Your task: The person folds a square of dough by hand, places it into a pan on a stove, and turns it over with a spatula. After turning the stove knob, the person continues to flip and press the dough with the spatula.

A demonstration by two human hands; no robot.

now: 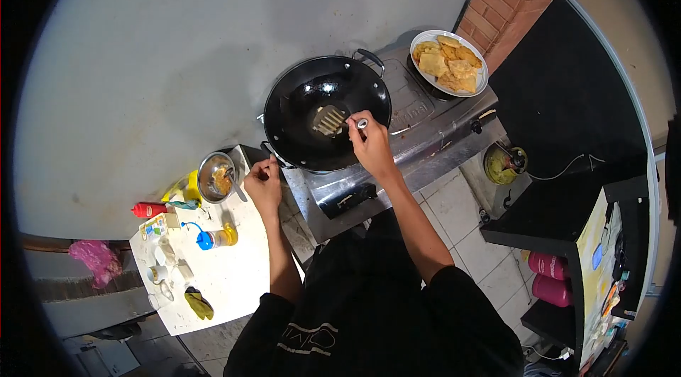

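A black two-handled wok sits on the stove, with a little shiny liquid low in its bowl. My right hand is closed around the handle of a slotted spatula, whose metal head rests near the bottom of the wok. At the wok's near-left side, my left hand pinches the loop handle there with thumb and fingers. Beside that hand, a steel bowl on the white table contains some orange-yellow mixture and a spoon.
A white plate of fried golden pieces stands on the stove's right burner. The white table also bears a red bottle and a blue-capped container. A green gas cylinder stands on the floor right of the stove.
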